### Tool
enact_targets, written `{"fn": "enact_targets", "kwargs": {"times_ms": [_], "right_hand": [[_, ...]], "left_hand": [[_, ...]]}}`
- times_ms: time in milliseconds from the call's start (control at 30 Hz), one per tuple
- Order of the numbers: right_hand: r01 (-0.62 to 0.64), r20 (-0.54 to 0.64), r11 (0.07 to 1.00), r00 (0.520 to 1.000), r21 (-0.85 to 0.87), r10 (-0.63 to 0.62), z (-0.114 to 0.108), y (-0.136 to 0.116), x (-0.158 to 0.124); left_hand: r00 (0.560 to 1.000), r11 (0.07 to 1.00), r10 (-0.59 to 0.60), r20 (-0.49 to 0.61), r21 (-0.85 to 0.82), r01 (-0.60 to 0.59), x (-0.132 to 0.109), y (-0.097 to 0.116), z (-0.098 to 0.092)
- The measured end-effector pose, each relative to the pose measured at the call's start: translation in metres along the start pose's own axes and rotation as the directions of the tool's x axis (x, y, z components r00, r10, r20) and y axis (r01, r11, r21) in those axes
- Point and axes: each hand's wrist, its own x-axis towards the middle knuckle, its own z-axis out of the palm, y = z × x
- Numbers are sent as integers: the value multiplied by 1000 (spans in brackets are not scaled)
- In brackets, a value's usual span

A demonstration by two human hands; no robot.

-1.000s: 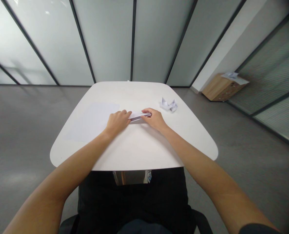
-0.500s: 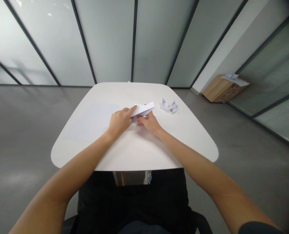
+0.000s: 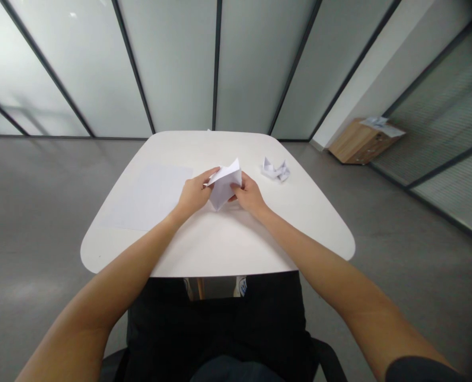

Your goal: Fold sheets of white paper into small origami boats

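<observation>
White table (image 3: 220,244): folded paper (image 3: 222,184) pinched between left hand (image 3: 195,194), right hand (image 3: 249,196)

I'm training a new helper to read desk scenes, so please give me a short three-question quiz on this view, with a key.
1. True or false: the left hand and the right hand both touch the folded white paper.
2. Which lies nearest the left hand on the table? A) the flat white sheet B) the folded paper shape C) the low wooden cabinet
3. Fill the gap: the low wooden cabinet stands on the ____.

Key: 1 true; 2 A; 3 floor.
</observation>
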Motion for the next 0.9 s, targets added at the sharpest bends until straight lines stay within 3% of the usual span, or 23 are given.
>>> {"fn": "enact_targets", "kwargs": {"times_ms": [133,267,367,567,733,900], "right_hand": [[-6,-5,1000,1000,4,6,-2,-3,0],[-53,-36,998,998,17,53,-5,-5,-1],[-95,-51,995,994,32,97,-6,-7,-1],[-140,2,988,990,68,140,-7,-1,0],[-197,-22,971,979,135,202,-8,0,0],[-185,8,966,982,182,187,-6,-7,-5]], "left_hand": [[993,963,-84,79,-249,102,2,-7,5],[980,864,-134,144,-467,187,2,-11,10],[977,825,-149,153,-525,208,3,-11,11],[996,984,6,86,-175,9,-1,-6,3],[978,983,153,141,-125,-136,-6,-7,4],[955,968,251,159,-18,-251,-10,-3,7]]}}
